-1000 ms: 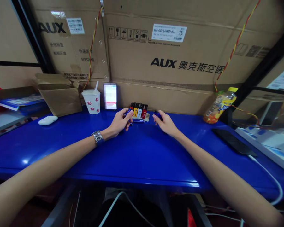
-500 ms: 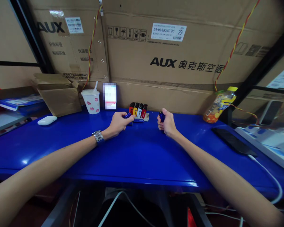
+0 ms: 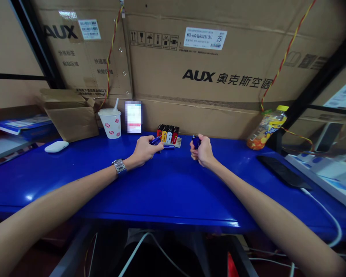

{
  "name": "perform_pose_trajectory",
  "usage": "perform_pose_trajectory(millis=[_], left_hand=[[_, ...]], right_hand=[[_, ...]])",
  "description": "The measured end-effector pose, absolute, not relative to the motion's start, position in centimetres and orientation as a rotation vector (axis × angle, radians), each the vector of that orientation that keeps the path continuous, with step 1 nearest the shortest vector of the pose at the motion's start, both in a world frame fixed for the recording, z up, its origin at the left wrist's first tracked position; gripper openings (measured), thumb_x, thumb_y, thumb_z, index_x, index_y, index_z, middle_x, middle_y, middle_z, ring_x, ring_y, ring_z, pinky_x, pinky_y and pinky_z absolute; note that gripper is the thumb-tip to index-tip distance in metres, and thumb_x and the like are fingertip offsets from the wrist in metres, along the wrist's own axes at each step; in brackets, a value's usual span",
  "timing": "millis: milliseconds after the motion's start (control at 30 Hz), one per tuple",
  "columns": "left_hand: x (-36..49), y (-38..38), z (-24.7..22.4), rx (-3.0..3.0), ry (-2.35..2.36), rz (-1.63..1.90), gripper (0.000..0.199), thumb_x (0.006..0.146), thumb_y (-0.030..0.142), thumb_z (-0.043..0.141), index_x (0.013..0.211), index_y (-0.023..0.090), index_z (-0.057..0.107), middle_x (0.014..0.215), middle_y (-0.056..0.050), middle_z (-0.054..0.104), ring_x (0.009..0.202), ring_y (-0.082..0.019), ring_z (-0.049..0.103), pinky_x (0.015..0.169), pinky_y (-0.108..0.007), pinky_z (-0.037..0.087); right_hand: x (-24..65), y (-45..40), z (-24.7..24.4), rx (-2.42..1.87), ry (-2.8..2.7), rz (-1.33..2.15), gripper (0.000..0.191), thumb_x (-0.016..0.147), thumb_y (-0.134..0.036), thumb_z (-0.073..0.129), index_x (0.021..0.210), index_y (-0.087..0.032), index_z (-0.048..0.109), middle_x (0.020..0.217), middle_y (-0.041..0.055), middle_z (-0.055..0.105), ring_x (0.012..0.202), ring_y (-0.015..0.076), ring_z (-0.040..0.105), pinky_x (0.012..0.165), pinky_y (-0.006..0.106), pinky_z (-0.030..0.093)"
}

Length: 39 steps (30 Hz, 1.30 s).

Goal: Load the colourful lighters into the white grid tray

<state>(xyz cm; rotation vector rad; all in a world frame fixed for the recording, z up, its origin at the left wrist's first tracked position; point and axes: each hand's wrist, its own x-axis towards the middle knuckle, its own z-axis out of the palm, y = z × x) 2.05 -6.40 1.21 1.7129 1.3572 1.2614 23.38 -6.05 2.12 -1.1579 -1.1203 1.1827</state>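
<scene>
Right hand closed tighter than earlier, fingers clenched on a blue lighter, left hand grasping a second blue lighter, both just before upright lighters on the bench

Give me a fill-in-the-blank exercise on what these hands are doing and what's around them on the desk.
The silver metal wristwatch is on the person's ____ wrist.
The small object held in the right hand is dark ____ in colour.
In this view, the clear plastic bottle with a yellow cap stands to the ____ of the row of upright disposable lighters.

left; blue; right
</scene>
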Motion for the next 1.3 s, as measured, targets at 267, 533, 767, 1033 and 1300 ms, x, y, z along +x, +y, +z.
perform_pose_trajectory(millis=[267,533,767,1033,1300], left_hand=[[2.2,-6.9,1.8,1.726,1.303,1.194,0.021,0.07,0.031,0.071,0.072,0.016,0.056,0.062,-0.002,0.062,0.034,-0.005,0.04,0.034,-0.023,0.027],[2.0,-6.7,2.0,1.79,1.381,1.186,0.013,0.069,0.026,0.065,0.069,0.016,0.056,0.054,0.002,0.055,0.038,-0.006,0.041,0.039,-0.022,0.03],[1.7,-6.4,1.9,1.84,1.408,1.207,0.013,0.067,0.027,0.063,0.064,0.017,0.054,0.053,0.003,0.052,0.045,-0.008,0.044,0.043,-0.023,0.03],[1.6,-6.5,1.9,1.877,1.431,1.184,0.013,0.067,0.029,0.06,0.062,0.018,0.053,0.05,0.004,0.049,0.048,-0.01,0.044,0.046,-0.024,0.031],[1.3,-6.2,1.6,1.919,1.413,1.194,0.014,0.069,0.03,0.06,0.065,0.019,0.052,0.053,0.003,0.052,0.051,-0.011,0.049,0.046,-0.023,0.033]], right_hand=[[24.1,-5.6,1.8,-1.152,-1.27,1.223,0.059,0.086,-0.071,0.021,0.062,-0.022,0.041,0.036,-0.0066,0.029,0.029,0.0061,0.019,0.032,0.021,0.016],[25.7,-2.8,1.5,-1.083,-1.622,0.804,0.042,0.084,-0.065,0.047,0.081,-0.023,0.044,0.061,-0.0023,0.054,0.048,0.01,0.045,0.042,0.021,0.034],[27.4,3.5,0.3,-1.109,-1.692,0.376,0.043,0.082,-0.059,0.052,0.074,-0.017,0.059,0.055,-0.003,0.044,0.049,0.011,0.044,0.047,0.025,0.038],[24.8,6.3,-0.1,-1.287,-1.683,0.396,0.02,0.086,-0.032,0.052,0.078,-0.017,0.063,0.063,0.0036,0.063,0.06,0.0176,0.063,0.065,0.031,0.051],[24.8,4.3,0.7,-1.399,-1.811,0.109,0.03,0.09,-0.042,0.047,0.097,-0.019,0.065,0.078,0.0082,0.068,0.076,0.0223,0.062,0.075,0.034,0.046]])
